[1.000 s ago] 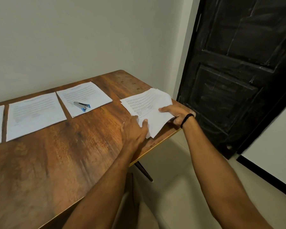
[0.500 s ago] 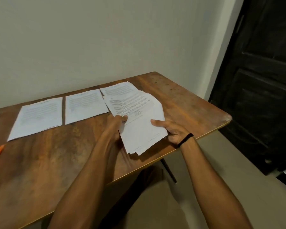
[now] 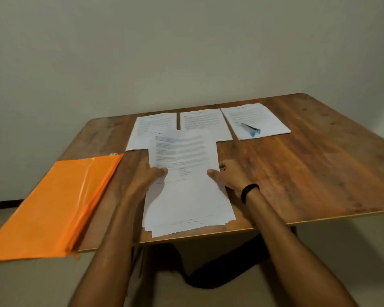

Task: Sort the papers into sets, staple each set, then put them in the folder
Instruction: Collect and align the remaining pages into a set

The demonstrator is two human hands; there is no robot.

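Note:
A loose stack of printed papers [image 3: 186, 191] is in front of me over the near part of the wooden table [image 3: 308, 173]. My left hand [image 3: 142, 178] grips its left edge with the thumb on top. My right hand [image 3: 228, 176], a black band on its wrist, holds the right edge the same way. Three separate sheets lie in a row behind: left sheet [image 3: 146, 127], middle sheet [image 3: 204, 122], right sheet [image 3: 255, 118]. A silver and blue stapler [image 3: 251, 129] rests on the right sheet. An orange folder [image 3: 53, 207] lies at the left, overhanging the table's near edge.
A plain wall stands right behind the table. The table's near edge runs just below the paper stack. Bare wood spreads to the right of my right hand. A dark table leg shows underneath.
The paper stack has come from the table's right end to the middle in front of me, held by both hands. My view has swung left, bringing the orange folder in and the door out.

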